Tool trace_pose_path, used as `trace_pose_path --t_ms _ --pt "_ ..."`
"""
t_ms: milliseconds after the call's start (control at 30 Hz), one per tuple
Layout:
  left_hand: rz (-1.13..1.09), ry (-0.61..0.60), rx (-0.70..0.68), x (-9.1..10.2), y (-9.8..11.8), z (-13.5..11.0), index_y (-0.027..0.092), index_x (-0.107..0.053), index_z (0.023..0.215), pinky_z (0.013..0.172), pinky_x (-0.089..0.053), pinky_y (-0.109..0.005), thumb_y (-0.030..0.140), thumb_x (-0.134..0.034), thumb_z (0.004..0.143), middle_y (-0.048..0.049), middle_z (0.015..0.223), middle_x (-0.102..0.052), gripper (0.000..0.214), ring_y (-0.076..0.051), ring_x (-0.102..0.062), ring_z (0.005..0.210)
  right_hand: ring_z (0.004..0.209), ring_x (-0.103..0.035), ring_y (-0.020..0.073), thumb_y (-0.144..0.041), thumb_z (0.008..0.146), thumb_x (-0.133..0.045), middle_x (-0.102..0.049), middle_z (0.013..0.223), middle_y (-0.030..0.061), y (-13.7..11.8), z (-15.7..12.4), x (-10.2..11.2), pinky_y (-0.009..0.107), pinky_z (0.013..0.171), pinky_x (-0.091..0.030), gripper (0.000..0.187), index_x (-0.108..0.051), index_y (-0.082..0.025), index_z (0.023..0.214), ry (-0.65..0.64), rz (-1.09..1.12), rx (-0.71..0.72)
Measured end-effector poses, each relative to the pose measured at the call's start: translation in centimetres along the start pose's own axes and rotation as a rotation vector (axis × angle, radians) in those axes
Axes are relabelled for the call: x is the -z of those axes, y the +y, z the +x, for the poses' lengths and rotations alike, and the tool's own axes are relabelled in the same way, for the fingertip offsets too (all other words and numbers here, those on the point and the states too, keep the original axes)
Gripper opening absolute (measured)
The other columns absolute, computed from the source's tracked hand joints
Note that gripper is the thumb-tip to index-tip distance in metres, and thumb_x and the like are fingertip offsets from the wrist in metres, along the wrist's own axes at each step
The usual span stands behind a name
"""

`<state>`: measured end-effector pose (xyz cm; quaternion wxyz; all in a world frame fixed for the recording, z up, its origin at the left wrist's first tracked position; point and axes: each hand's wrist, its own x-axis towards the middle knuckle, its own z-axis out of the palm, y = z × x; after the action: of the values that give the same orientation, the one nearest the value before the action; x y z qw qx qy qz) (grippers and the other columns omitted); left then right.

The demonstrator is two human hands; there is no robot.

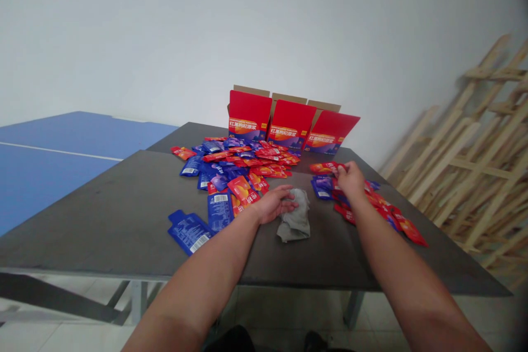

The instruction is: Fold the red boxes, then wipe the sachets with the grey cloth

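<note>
My right hand (pixel 351 180) pinches the end of a red sachet (pixel 323 168) at the far side of the right-hand pile. Beneath and around that hand lie more red sachets (pixel 408 228) and blue sachets (pixel 322 188). My left hand (pixel 273 204) is open, fingers loosely apart, at the left edge of a crumpled grey cloth (pixel 297 219); whether it presses on the cloth I cannot tell. Just left of it spreads a larger mixed heap, with a red sachet (pixel 242 191) and a blue sachet (pixel 220 210) at its near side.
Three open cardboard boxes with red flaps stand in a row at the back: left box (pixel 249 113), middle box (pixel 291 121), right box (pixel 332 129). The dark table (pixel 124 220) meets a blue table (pixel 74 159) on the left. Wooden frames (pixel 466 176) lean against the right wall.
</note>
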<state>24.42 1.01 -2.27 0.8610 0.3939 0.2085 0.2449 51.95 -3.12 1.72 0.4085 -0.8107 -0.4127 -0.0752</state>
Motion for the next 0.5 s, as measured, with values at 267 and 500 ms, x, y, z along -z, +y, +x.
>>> trace_pose_path --t_ms 267,500 --pt "0.014 -0.013 -0.002 0.0 -0.2 0.2 0.018 -0.045 0.13 0.068 -0.052 -0.026 0.014 -0.054 0.085 -0.0038 0.089 -0.058 0.046 -0.015 -0.068 0.072 0.092 -0.066 0.0255 -0.03 0.093 -0.045 -0.071 0.101 0.0177 0.5 1.8 -1.2 0.033 0.076 -0.043 0.03 -0.07 -0.017 0.102 -0.354 -0.738 0.228" --pt "0.029 -0.009 -0.007 -0.1 -0.2 0.0 0.018 -0.047 0.128 0.071 -0.052 -0.027 0.014 -0.054 0.084 -0.0038 0.09 -0.058 0.045 -0.015 -0.068 0.072 0.1 -0.065 0.0298 -0.019 0.088 -0.048 -0.07 0.098 0.0247 1.1 2.8 -1.6 0.037 0.083 -0.045 0.029 -0.074 -0.011 0.096 -0.438 -0.921 0.268"
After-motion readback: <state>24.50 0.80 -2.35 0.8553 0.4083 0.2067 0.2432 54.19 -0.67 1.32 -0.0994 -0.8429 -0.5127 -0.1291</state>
